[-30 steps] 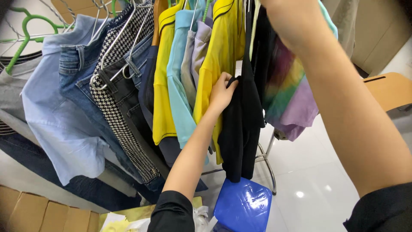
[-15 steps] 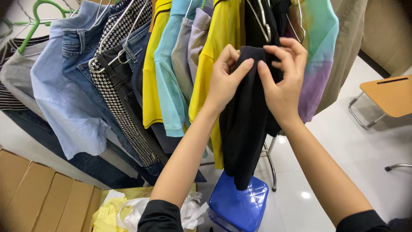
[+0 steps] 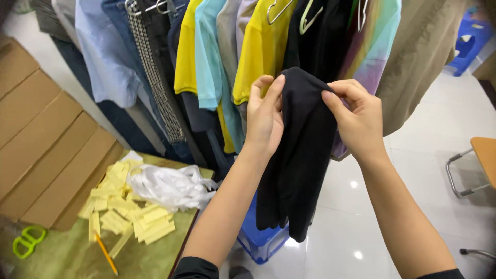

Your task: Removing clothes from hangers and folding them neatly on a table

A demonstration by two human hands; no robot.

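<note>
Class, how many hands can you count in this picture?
2. The left hand grips the black garment on its left side; the right hand pinches its top edge on the right.

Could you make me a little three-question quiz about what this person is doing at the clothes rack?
1. True or false: both hands grip the same black garment.
2. Which hangs directly left of that garment on the rack? A) a yellow shirt B) a red coat C) a white towel
3. What green tool lies at the near left corner of the table?

Key:
1. True: the left hand and the right hand pinch its folded top edge.
2. A.
3. Green scissors, lying beyond the pencil and the yellow paper strips.
</note>
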